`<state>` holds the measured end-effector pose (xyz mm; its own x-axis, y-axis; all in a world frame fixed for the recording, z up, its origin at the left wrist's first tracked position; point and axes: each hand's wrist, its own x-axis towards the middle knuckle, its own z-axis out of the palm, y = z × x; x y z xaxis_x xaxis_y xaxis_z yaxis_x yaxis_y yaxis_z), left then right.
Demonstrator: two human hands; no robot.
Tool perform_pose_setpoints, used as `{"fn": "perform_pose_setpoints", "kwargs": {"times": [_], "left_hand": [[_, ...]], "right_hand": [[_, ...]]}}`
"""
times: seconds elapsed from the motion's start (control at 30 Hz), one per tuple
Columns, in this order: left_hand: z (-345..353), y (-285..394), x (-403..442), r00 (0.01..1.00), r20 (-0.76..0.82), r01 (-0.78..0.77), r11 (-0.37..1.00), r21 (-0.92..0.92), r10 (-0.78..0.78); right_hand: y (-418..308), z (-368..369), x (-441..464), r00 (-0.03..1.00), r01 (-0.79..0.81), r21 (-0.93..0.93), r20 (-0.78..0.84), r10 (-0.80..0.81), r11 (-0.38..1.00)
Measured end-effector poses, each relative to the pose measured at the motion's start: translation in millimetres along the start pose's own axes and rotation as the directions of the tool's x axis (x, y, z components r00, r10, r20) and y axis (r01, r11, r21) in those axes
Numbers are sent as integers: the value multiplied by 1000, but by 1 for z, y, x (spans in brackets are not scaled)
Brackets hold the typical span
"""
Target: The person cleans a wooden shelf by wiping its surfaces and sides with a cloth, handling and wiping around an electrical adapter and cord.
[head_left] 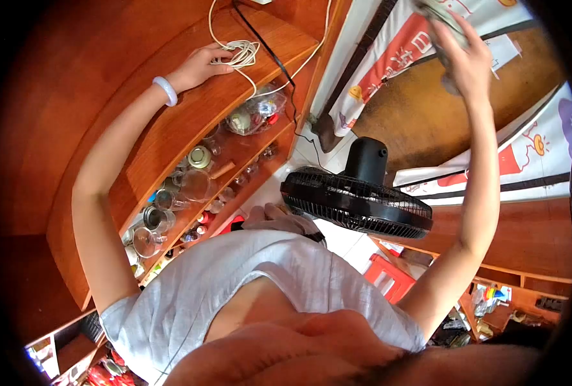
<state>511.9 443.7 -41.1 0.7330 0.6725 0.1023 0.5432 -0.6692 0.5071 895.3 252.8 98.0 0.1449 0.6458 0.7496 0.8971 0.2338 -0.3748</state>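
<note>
While the left hand (pixel 201 68) narrowly pinches the coiled white cable (pixel 241 54) on the wooden ledge (pixel 163 138) and the right hand (pixel 471 67), well apart, grips a greyish bundle (pixel 445 19), a sharp tug could snag the trailing strand against bagged items (pixel 257 116) below the coil.

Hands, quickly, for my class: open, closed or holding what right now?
Left hand: fingers curled at the white cable; whether gripping cannot be told.
Right hand: closed on a greyish item, blurred.

The person wears a pale grey, short-sleeved top (pixel 189 276) and a pale lavender bangle (pixel 168 91).
</note>
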Motion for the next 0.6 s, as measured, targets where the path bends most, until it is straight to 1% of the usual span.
{"fn": "perform_pose_setpoints", "kwargs": {"times": [0.03, 0.07, 0.1, 0.13, 0.17, 0.2, 0.23, 0.27, 0.3, 0.33, 0.37, 0.43, 0.47, 0.5, 0.57, 0.6], "left_hand": [[1, -3, 8, 1000, -8, -6, 1000, 16, 6], [5, -11, 19, 999, 3, -40, 999, 18, 39], [9, -19, 29, 998, 4, -67, 997, 26, 67], [11, -17, 36, 989, -19, -144, 983, 110, 147], [9, -10, 40, 989, -26, -141, 985, 104, 144], [14, -13, 48, 983, -87, -154, 981, 118, 164], [18, -15, 54, 972, -141, -168, 977, 129, 186], [18, -8, 58, 972, -144, -177, 981, 80, 187], [17, -2, 61, 971, -144, -190, 981, 29, 192], [25, -12, 70, 949, -197, -231, 969, 90, 245], [25, -9, 75, 947, -207, -232, 969, 91, 246], [29, 1, 83, 979, -195, -34, 991, 126, 58], [30, 2, 89, 985, -170, 39, 999, 27, -34], [33, 2, 93, 983, -182, 37, 999, 24, -31], [39, 1, 99, 970, -240, 67, 993, 96, -43], [42, -2, 99, 963, -268, 51, 995, 84, -27]], "right_hand": [[3, -23, -11, 993, -119, -48, -30, 118, 992], [21, -45, -19, 987, -136, -65, -93, 129, 989], [31, -61, -31, 960, -223, 58, -163, 229, 973], [51, -85, -41, 945, -288, 90, -132, 298, 953], [42, -99, -54, 887, -402, 216, -152, 437, 890], [47, -110, -65, 894, -364, 117, -233, 382, 924], [85, -129, -82, 881, -386, 151, -233, 413, 910], [65, -131, -90, 780, -533, 284, -198, 593, 797], [94, -140, -104, 803, -508, 260, -203, 560, 821], [102, -137, -115, 781, -519, 289, -222, 584, 804], [101, -133, -123, 706, -619, 355, -142, 694, 701], [102, -112, -133, 731, -646, 288, -36, 682, 707], [108, -93, -140, 797, -578, 261, -24, 603, 773], [110, -74, -140, 856, -500, 235, -9, 517, 833], [80, -38, -129, 716, -695, 96, 168, 677, 712], [78, -15, -127, 742, -651, 7, 216, 634, 759]]}}
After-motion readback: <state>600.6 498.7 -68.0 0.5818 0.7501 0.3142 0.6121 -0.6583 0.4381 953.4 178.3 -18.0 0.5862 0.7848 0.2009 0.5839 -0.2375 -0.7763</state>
